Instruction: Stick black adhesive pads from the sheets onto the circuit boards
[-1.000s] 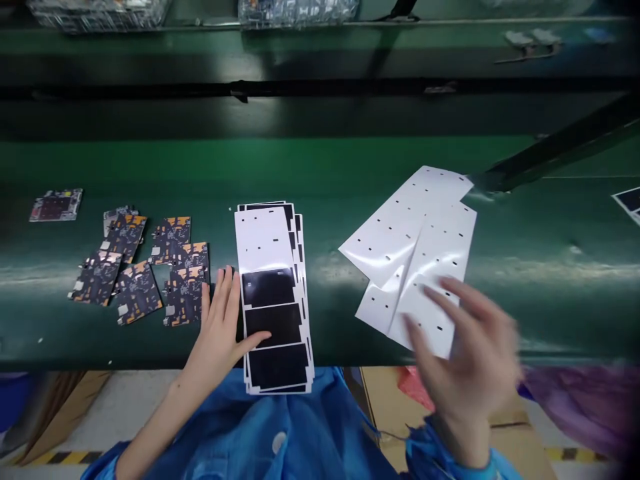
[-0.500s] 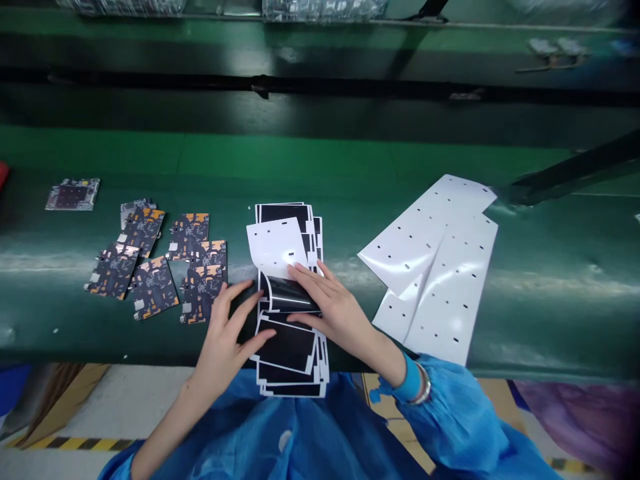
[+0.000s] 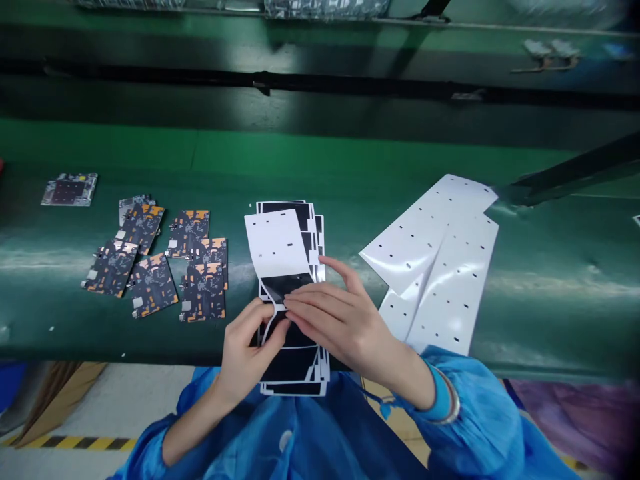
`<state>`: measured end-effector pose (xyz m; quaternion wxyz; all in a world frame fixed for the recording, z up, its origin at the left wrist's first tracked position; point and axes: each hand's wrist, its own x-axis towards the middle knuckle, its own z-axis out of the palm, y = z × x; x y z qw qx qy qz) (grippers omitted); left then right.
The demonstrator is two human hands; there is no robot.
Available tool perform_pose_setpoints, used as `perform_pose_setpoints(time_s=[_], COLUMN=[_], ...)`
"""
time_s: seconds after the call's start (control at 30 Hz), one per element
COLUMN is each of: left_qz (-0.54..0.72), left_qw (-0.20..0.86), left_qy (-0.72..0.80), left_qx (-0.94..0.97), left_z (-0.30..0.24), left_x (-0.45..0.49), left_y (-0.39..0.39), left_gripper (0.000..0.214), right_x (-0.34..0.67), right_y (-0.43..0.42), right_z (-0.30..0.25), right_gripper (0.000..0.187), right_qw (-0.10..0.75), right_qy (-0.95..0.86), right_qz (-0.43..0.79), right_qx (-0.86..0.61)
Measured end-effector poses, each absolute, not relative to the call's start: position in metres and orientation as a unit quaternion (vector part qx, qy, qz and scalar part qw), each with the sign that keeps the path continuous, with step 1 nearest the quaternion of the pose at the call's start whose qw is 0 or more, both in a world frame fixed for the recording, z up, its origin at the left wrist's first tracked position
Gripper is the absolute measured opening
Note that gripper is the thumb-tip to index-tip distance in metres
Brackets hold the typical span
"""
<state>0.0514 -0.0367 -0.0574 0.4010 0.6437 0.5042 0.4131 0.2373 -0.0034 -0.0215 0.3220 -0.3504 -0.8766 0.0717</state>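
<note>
Black film stack [image 3: 295, 370] sat on the green tabletop [image 3: 350, 160], between loose circuit boards [image 3: 153, 283] on the left and overlapping white perforated sheets [image 3: 443, 260] on the right. Top sheet [image 3: 277, 243] stood bowed up off the stack, white face showing, with its curled black edge [image 3: 273, 313] at the hands. Risk: too hard a pinch could crease that edge; any sideways drag could shift the sheets beneath. Left hand [image 3: 253, 350] low at the near side, narrow pinch on the curled edge. Right hand [image 3: 340, 327] angled across from the right, fingers over the sheet, thumb raised; hold unclear
</note>
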Motion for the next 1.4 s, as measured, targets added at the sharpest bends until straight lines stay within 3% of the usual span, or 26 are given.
perform_pose_setpoints(time_s=[0.23,0.33,0.4,0.47,0.57,0.67,0.8,0.93,1.0,1.13,1.2,1.3,1.4], left_qz=[0.415,0.429,0.426,0.374,0.299,0.33,0.358,0.342,0.298,0.202,0.168,0.136,0.151], left_qw=[0.385,0.396,0.336,0.211,0.084,0.185,0.312,0.315,0.245,0.021,-0.025,-0.036,-0.014], left_qy=[0.483,0.524,0.561,0.603,0.616,0.564,0.524,0.494,0.509,0.65,0.702,0.739,0.765], left_qx=[0.668,0.62,0.625,0.673,0.724,0.734,0.707,0.735,0.769,0.732,0.691,0.659,0.626], left_z=[-0.057,-0.07,-0.079,-0.084,-0.079,-0.064,-0.048,-0.044,-0.048,-0.064,-0.073,-0.081,-0.08], left_x=[0.055,0.051,0.048,0.048,0.05,0.051,0.045,0.038,0.031,0.001,-0.015,-0.028,-0.031], left_y=[-0.037,-0.042,-0.045,-0.046,-0.045,-0.044,-0.045,-0.047,-0.046,-0.041,-0.041,-0.045,-0.05], left_gripper=[0.005,0.029,0.034,0.022,0.021,0.03,0.021,0.022,0.032,0.065,0.075,0.074,0.065], right_x=[0.237,0.253,0.264,0.266,0.249,0.23,0.235,0.245,0.246,0.254,0.26,0.266,0.263], right_y=[-0.003,-0.002,-0.003,-0.005,-0.012,-0.017,-0.013,-0.006,-0.007,-0.011,-0.012,-0.013,-0.012], right_z=[-0.02,-0.02,-0.022,-0.023,-0.026,-0.029,-0.039,-0.051,-0.052,-0.045,-0.04,-0.033,-0.027], right_gripper=[0.015,0.013,0.01,0.009,0.014,0.025,0.038,0.015,0.02,0.006,0.01,0.018,0.013], right_qw=[0.36,0.417,0.477,0.537,0.54,0.481,0.502,0.453,0.441,0.432,0.429,0.451,0.485], right_qy=[-0.833,-0.738,-0.627,-0.536,-0.588,-0.692,-0.61,-0.563,-0.58,-0.685,-0.71,-0.684,-0.628], right_qz=[0.119,0.221,0.274,0.275,0.296,0.357,0.389,0.499,0.463,0.237,0.175,0.2,0.259], right_qx=[-0.403,-0.483,-0.552,-0.59,-0.525,-0.402,-0.474,-0.478,-0.504,-0.536,-0.53,-0.538,-0.551])
